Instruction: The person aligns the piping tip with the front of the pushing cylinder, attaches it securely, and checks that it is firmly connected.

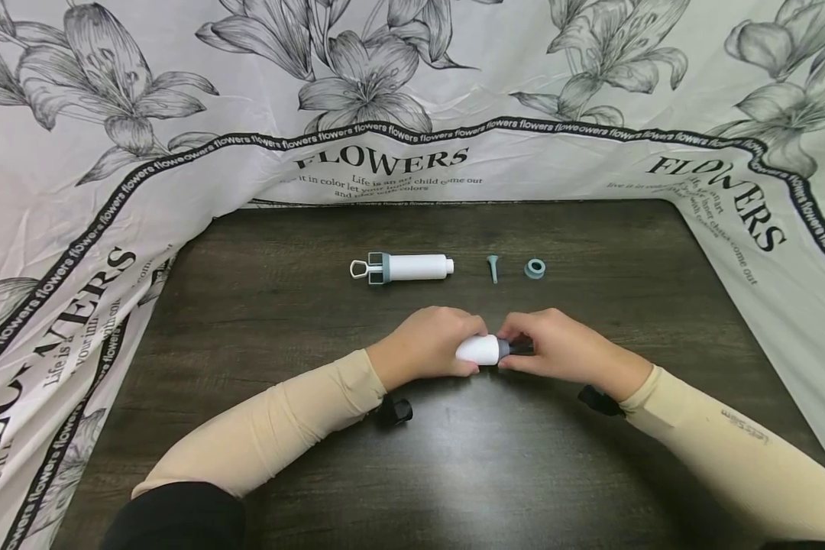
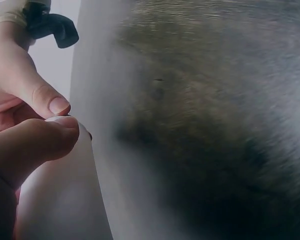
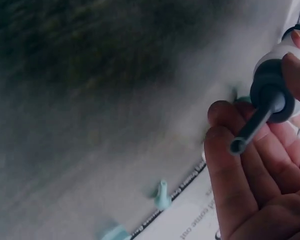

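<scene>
My left hand grips a white, smooth, rounded bottle-like body with the thumb and fingers on its sides. At its right end is a dark grey nozzle cap. My right hand pinches that cap between thumb and fingers. In the right wrist view a thin, hollow grey tube sticks out of the collar, past the fingers. The left wrist view shows my left thumb on the white body, close to the right hand's thumb tip.
Behind the hands on the dark wooden table lie a white press barrel with a looped handle, a small blue-grey nozzle and a blue-grey ring. A flower-printed white cloth hangs along the back and sides.
</scene>
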`<state>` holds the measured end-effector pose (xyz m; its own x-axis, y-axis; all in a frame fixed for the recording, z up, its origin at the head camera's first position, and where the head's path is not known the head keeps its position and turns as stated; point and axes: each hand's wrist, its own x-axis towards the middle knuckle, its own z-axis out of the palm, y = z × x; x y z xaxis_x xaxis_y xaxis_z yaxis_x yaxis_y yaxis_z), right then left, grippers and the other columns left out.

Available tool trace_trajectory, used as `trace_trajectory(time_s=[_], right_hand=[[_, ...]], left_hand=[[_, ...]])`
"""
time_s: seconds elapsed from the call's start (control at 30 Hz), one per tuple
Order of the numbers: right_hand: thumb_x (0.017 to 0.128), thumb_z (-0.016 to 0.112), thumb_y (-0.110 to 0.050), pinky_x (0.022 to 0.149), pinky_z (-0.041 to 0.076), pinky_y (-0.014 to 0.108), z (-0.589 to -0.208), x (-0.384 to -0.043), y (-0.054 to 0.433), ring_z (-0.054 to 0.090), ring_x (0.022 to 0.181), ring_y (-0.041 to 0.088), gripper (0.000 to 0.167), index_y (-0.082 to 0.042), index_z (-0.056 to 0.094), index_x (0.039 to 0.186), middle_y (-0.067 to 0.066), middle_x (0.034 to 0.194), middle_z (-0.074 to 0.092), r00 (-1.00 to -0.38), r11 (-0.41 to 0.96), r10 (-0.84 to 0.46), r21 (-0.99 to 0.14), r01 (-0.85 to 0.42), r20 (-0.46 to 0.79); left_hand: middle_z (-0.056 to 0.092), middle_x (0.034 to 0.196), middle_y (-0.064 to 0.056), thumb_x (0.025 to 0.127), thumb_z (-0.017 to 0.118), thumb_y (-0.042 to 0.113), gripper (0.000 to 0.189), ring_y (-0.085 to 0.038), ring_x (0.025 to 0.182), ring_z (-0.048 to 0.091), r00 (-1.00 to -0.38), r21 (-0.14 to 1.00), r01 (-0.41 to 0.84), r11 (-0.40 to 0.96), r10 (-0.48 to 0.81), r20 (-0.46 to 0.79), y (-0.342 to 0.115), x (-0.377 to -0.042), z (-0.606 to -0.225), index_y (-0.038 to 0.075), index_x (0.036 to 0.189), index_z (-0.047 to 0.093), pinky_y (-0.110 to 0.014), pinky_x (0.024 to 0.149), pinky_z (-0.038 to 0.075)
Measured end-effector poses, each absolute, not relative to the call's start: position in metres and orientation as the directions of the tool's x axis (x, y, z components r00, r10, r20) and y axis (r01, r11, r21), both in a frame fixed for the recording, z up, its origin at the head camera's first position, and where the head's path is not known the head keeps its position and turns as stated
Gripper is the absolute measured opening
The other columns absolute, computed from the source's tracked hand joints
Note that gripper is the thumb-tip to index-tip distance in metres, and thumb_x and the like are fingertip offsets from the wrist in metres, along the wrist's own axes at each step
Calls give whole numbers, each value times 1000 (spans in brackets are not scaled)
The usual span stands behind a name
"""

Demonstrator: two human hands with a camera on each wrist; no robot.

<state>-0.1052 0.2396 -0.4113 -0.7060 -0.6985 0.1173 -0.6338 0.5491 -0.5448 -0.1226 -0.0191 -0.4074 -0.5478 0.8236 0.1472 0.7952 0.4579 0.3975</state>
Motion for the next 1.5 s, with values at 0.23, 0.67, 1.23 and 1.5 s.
trace_trajectory(time_s=[0.23,0.67,1.23,1.5], right_hand=[[86,92,-16,73,61,32,-419,-107,231,73,84,11,27,-11,73,105,-7,97,75,-693,585,-720,-509,-632,32],[87,92,-19,74,60,30,-420,-107,227,72,86,9,24,-12,75,103,-8,97,75,-672,596,-740,-454,-662,9],[88,90,-20,75,60,32,-422,-108,228,72,87,10,27,-10,75,108,-6,101,75,-666,592,-746,-449,-669,9],[88,91,-25,79,61,34,-421,-107,232,73,91,11,34,-8,75,113,-4,106,76,-666,579,-745,-476,-663,22]], left_hand=[[76,101,3,84,93,32,40,-15,86,68,-577,379,773,508,812,89,-21,-121,-423,13,113,74,-34,75,56],[76,101,4,84,92,35,41,-11,83,67,-591,380,757,532,805,50,-20,-119,-431,14,115,74,-30,74,55],[76,102,3,85,92,37,44,-12,85,67,-566,413,770,486,819,91,-24,-120,-428,13,115,72,-30,76,55],[75,117,-3,83,93,38,61,-15,95,69,-548,435,783,446,825,140,-28,-121,-426,11,131,68,-33,80,56]])
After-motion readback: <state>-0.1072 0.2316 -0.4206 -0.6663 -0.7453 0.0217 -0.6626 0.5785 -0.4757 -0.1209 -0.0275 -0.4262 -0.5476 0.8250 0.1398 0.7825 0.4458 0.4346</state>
